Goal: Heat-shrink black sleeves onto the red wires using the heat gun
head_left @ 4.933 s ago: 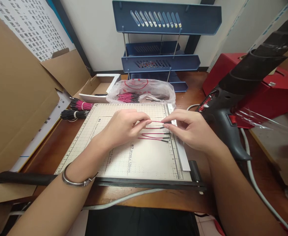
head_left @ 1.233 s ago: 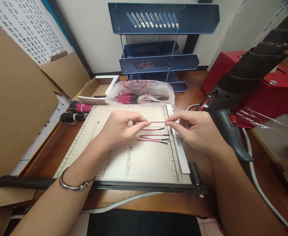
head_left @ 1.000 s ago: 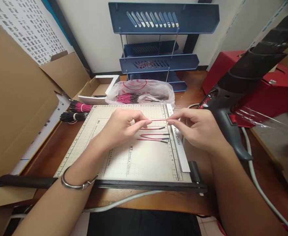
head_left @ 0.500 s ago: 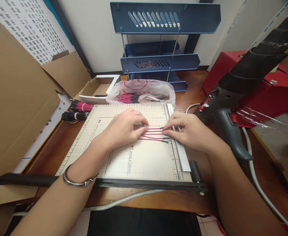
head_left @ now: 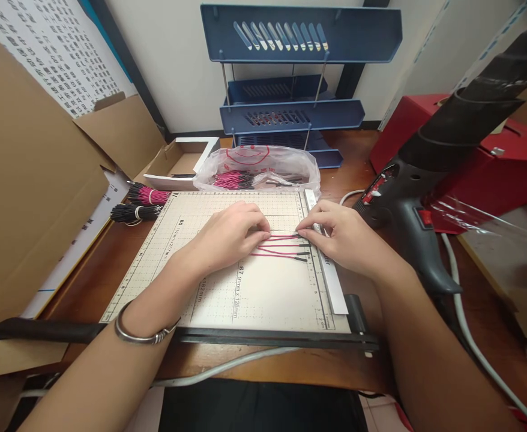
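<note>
Wooden table, on it paper cutter, wire bundles, plastic bag

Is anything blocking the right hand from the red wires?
Nothing visible: the right hand is by the black tips of the upper wires. The left hand is toward their other ends, not between.

The left hand hides the nine-o'clock ends of some red wires; the right hand covers lettering on the paper cutter. Whether either pinches a wire is unclear. Toward two o'clock the edge crops the black tube of a pistol-grip tool; toward nine, a cardboard box.
</note>
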The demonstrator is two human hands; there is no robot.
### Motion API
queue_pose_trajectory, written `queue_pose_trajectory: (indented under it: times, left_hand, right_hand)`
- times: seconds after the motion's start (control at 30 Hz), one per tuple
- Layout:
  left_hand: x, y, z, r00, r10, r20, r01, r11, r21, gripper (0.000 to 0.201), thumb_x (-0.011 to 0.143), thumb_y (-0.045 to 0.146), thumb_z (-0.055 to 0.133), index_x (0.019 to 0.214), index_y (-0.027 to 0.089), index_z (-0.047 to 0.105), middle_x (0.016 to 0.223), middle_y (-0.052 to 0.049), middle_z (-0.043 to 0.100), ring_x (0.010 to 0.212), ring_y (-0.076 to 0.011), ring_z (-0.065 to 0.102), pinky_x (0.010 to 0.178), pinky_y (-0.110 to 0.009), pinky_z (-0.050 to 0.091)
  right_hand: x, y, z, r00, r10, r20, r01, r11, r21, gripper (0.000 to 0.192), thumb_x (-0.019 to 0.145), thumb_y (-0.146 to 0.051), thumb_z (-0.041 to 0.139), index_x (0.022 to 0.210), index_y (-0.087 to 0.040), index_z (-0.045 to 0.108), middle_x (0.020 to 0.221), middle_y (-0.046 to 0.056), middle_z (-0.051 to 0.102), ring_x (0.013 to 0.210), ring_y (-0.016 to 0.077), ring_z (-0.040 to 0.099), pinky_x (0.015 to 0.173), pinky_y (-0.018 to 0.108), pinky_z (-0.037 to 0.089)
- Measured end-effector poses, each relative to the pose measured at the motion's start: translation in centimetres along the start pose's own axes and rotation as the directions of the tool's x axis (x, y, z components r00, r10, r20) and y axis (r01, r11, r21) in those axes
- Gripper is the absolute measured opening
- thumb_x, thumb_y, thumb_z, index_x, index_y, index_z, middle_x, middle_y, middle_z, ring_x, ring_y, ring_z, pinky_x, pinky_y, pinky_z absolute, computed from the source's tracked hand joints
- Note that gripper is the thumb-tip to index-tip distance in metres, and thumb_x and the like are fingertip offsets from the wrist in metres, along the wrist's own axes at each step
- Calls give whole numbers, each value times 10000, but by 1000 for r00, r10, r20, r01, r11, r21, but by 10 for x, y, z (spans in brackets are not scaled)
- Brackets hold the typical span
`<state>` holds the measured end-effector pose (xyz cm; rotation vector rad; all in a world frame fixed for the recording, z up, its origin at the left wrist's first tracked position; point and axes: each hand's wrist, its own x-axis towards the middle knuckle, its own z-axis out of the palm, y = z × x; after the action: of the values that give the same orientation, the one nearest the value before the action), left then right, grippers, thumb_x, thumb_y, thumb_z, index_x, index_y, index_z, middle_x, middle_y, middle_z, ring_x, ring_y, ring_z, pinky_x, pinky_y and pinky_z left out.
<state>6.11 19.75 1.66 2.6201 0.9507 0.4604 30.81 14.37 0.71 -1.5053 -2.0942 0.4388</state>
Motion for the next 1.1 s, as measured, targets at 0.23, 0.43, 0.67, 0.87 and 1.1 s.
queue_pose_trajectory:
  times: [0.23,0.43,0.67,0.87,1.1]
  left_hand:
    - [1,2,-2,999,-11,-43,10,1000,-5,97,972,235,621,914,196,688,962,-41,691,947,-224,610,832,-357,464]
    - [2,3,-1,989,48,-141,-53,998,-31,93,969,221,628,900,177,672,955,-45,692,892,-199,605,789,-328,457]
    - [1,6,-2,974,72,-215,-98,989,-112,112,964,254,659,932,200,751,870,-16,762,813,-177,629,726,-304,455]
    - [1,8,-3,964,94,-250,-123,987,-101,131,962,240,652,921,198,769,842,-19,773,787,-179,629,711,-308,456]
    - [0,8,-4,961,80,-264,-108,990,-93,135,960,228,646,913,184,765,814,-23,752,752,-167,623,704,-304,454]
  right_hand:
    - [-1,-2,-2,1000,-6,14,6,1000,12,111,902,-272,669,892,-252,777,943,9,630,821,124,585,759,281,429]
    - [0,-4,-3,995,-89,-48,93,992,88,94,897,-243,679,870,-219,765,906,6,676,805,110,591,746,256,430]
    - [-1,-9,-5,985,-106,-137,122,986,112,137,912,-236,656,901,-213,791,775,-1,715,606,88,522,614,249,379]
    - [-4,-8,-6,977,-123,-176,149,979,138,152,915,-236,661,972,-230,802,849,0,747,667,92,572,585,236,375]
    - [-4,-8,-8,978,-98,-182,123,984,132,152,909,-232,662,971,-226,800,848,5,748,628,89,545,570,243,368]
